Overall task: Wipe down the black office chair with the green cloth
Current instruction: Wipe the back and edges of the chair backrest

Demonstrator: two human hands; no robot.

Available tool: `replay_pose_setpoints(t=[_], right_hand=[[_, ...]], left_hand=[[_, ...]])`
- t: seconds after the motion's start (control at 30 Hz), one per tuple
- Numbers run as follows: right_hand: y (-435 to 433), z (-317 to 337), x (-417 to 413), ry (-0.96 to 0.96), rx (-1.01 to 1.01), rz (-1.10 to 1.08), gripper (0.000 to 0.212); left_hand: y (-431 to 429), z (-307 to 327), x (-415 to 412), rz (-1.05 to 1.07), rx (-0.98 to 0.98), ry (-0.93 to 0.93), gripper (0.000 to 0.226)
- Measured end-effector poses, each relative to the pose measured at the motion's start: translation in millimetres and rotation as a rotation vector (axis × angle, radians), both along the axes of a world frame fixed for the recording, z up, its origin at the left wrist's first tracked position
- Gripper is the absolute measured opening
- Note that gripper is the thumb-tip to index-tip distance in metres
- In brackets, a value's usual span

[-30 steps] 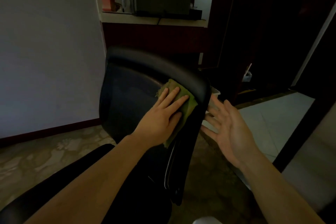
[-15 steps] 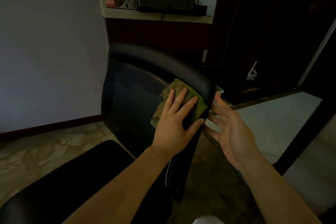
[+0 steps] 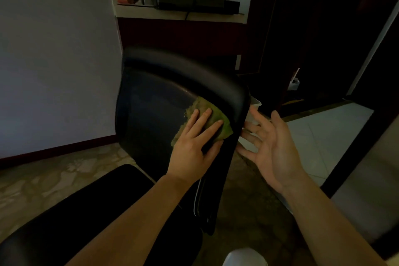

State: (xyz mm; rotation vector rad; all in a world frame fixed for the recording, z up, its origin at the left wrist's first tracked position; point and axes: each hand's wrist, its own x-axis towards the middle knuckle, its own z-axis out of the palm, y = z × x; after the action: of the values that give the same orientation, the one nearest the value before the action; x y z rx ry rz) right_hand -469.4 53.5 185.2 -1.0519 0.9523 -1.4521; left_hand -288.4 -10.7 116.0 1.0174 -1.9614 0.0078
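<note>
Flat-fingered, your left hand [image 3: 194, 142] presses the green cloth [image 3: 212, 114] on the office chair backrest [image 3: 151, 119], upper right corner, barely shifted. Your right hand [image 3: 272, 147], fingers spread and empty, has closed in on the edge, probably to brace.

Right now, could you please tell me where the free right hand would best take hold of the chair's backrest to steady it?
Probably the backrest's right side rail, just below the rounded top corner, approached from the right. That narrow rail faces the open palm of the right hand, and the left hand presses the green cloth on the front beside it.
</note>
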Motion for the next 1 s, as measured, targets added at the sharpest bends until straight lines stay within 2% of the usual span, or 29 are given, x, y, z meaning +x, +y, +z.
replay_pose_setpoints(t=[0.1, 0.33, 0.43, 0.5, 0.67, 0.77, 0.9, 1.0], right_hand=[[0.9, 0.9, 1.8, 0.018, 0.0, -0.006, 0.047], [1.2, -0.7, 6.4, 0.047, -0.013, -0.005, 0.049], [1.3, -1.9, 10.2, 0.052, -0.027, -0.025, 0.051], [1.6, -1.8, 12.3, 0.044, -0.039, -0.037, 0.051], [1.8, -1.0, 15.1, 0.05, -0.054, -0.051, 0.039], [-0.4, -3.3, 13.4, 0.06, -0.046, -0.054, 0.027], [-4.3, -6.6, 11.9, 0.071, -0.037, -0.062, 0.03], [-3.8, -11.8, 11.3, 0.081, -0.024, -0.047, 0.036]], left_hand=[[6.8, -6.4, 0.3, 0.011, 0.043, -0.006, 0.051], [14.8, 13.0, -7.0, -0.038, 0.141, -0.02, 0.063], [13.1, 25.8, -9.9, -0.076, 0.177, 0.066, 0.059], [9.4, 29.0, -8.9, -0.074, 0.152, 0.111, 0.05], [0.1, 9.8, -2.7, -0.02, -0.007, 0.028, 0.04], [-3.7, 3.8, -2.5, 0.01, -0.053, 0.047, 0.031], [-1.3, 12.3, 2.4, 0.006, -0.084, 0.05, 0.026], [-5.6, 20.5, 17.2, -0.002, -0.086, 0.134, 0.026]])
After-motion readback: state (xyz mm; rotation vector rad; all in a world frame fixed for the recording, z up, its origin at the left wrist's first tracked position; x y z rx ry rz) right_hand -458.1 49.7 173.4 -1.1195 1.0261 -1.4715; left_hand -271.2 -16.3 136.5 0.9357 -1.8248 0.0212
